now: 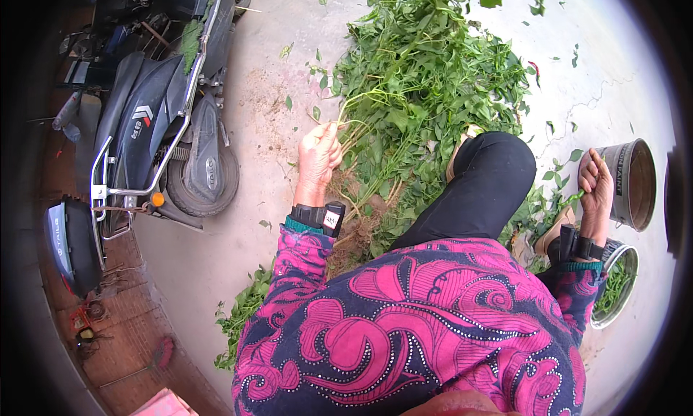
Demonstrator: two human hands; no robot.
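My left hand [317,156] is closed around a green pepper plant stem [369,95], its fingers pinched at the left edge of a big heap of leafy uprooted plants [433,91]. Bare stalks and tangled brown roots [359,232] lie just below that hand, toward my body. Off to the right, my right hand [598,189] has its fingers curled on a slim green chili pepper [574,198], which pokes out to the left. It is beside a tipped metal bucket [622,163]. Nearer to me stands a second bucket [632,261] with green peppers [615,285] inside.
A dark electric scooter [148,127] with a metal guard rail stands at the left. More leafy plants [245,311] lie by my left elbow. A red chili [535,73] and loose leaves are scattered on the concrete floor [267,26]. My bent knee [498,163] reaches into the heap.
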